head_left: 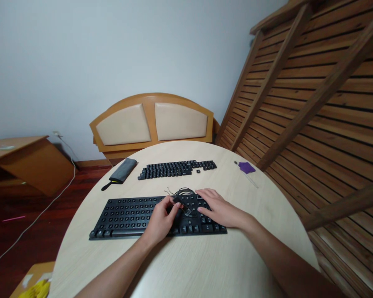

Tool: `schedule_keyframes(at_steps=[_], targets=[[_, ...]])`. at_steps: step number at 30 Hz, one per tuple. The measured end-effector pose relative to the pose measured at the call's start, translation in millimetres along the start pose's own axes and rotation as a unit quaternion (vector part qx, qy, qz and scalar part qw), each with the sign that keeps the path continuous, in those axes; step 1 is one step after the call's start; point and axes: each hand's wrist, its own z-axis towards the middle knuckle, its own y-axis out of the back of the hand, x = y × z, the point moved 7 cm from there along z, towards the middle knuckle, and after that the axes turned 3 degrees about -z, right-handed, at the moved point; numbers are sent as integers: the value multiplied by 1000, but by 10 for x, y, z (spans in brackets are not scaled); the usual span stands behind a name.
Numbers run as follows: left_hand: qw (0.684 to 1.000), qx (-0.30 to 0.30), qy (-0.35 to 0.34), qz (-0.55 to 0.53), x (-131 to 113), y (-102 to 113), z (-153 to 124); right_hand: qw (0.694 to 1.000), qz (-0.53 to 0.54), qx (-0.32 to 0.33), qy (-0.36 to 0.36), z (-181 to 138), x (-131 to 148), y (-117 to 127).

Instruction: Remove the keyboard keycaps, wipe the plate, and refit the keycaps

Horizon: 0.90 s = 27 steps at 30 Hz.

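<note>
A black keyboard [129, 215] lies across the near half of the round table, with most of its left keys bare to the switches and its bottom row still capped. My left hand [162, 216] is closed over a wire keycap puller [178, 201] with a dark middle; its wire loops point down at the keyboard's right part. Flat fingers of my right hand [219, 207] rest on the number pad side, holding nothing. Behind the keyboard, removed keycaps [168, 169] stand in rows, and one loose keycap [198, 171] sits slightly apart.
On the table [251, 256] lie a grey pouch [126, 170] at the left and a purple item [246, 167] with a thin stick at the right. The keyboard cable [185, 191] is bundled behind it. A wooden slatted frame [329, 103] leans at the right.
</note>
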Motion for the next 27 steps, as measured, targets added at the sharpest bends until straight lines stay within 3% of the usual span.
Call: schedule_keyframes(at_steps=[5,14,24,27], targets=[[998,-14,-20,64,-137,27,-42,999,11,-44,10,65,92,-106],[994,43,-47,93,-192,-111,-90,990,64,-123,21,78,188,-93],[992,55,-54,102,-202,-127,-113,989,64,-131,34,94,295,-80],[991,60,-50,106,-193,-132,-112,991,55,-108,54,69,309,-27]])
